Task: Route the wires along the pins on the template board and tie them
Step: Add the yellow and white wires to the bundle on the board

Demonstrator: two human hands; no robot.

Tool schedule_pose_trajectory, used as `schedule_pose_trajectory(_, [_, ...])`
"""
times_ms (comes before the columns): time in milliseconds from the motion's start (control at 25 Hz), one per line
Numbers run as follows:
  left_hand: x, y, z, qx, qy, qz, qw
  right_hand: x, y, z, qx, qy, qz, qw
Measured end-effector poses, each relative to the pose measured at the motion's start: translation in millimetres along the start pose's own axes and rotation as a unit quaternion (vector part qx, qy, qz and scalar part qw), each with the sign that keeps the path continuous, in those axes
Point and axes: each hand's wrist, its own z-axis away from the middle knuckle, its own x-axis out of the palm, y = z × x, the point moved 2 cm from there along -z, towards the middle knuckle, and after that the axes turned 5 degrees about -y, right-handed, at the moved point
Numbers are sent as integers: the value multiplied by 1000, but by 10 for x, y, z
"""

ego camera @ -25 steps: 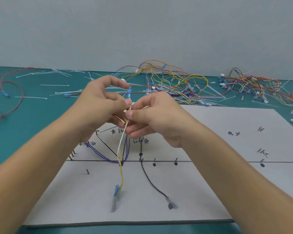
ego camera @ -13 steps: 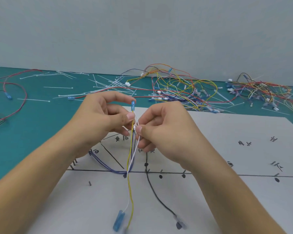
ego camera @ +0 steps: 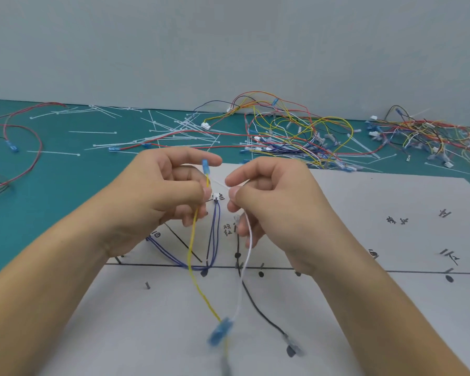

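Left hand [ego camera: 171, 196] pinches the yellow wire [ego camera: 192, 240] and right hand [ego camera: 277, 207] pinches the white wire [ego camera: 250, 240] above the template board [ego camera: 391, 308], their shared blue terminal [ego camera: 219, 331] dangling at 6 o'clock, where a swing could snag the black wire [ego camera: 258, 310].

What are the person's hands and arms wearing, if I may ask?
Nothing that shows. The left hand and right hand are bare, with no gloves, rings or tape. The left forearm and right forearm are bare to the frame edge, with no sleeve, watch or wristband in view. The nails look short and unpainted.
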Motion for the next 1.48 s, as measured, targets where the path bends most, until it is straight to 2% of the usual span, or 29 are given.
schedule_pose_trajectory(160, [-65, -38, -4, -53, 56, -45, 996, -6, 40, -30, -5, 32, 51, 998])
schedule_pose_trajectory(280, [-102, -38, 26, -68, 79, -156, 982, 21, 82, -34, 1, 30, 118, 993])
schedule_pose_trajectory(360, [-116, -32, 52, -72, 91, -237, 964, 30, 97, -41, 9, 15, 118, 993])
schedule_pose_trajectory(480, [-126, -13, 64, -75, 113, -296, 945, 44, 100, -33, 23, -21, 83, 996])
schedule_pose_trajectory(640, [-133, 7, 71, -92, 124, -312, 938, 70, 74, 16, 39, -92, 13, 995])
schedule_pose_trajectory(800, [-103, 26, 92, -110, 119, -345, 924, 75, 49, 72, 65, -151, -3, 986])
schedule_pose_trajectory(1040, [-49, 8, 85, -125, 125, -420, 890, 111, 91, 76, 82, -145, 83, 983])
schedule_pose_trajectory(1200, [-30, 9, 95, -129, 125, -441, 880, 106, 123, 67, 95, -143, 145, 974])
schedule_pose_trajectory(1480, [19, 12, 104, -123, 130, -457, 871, 90, 157, 37, 88, -120, 190, 970])
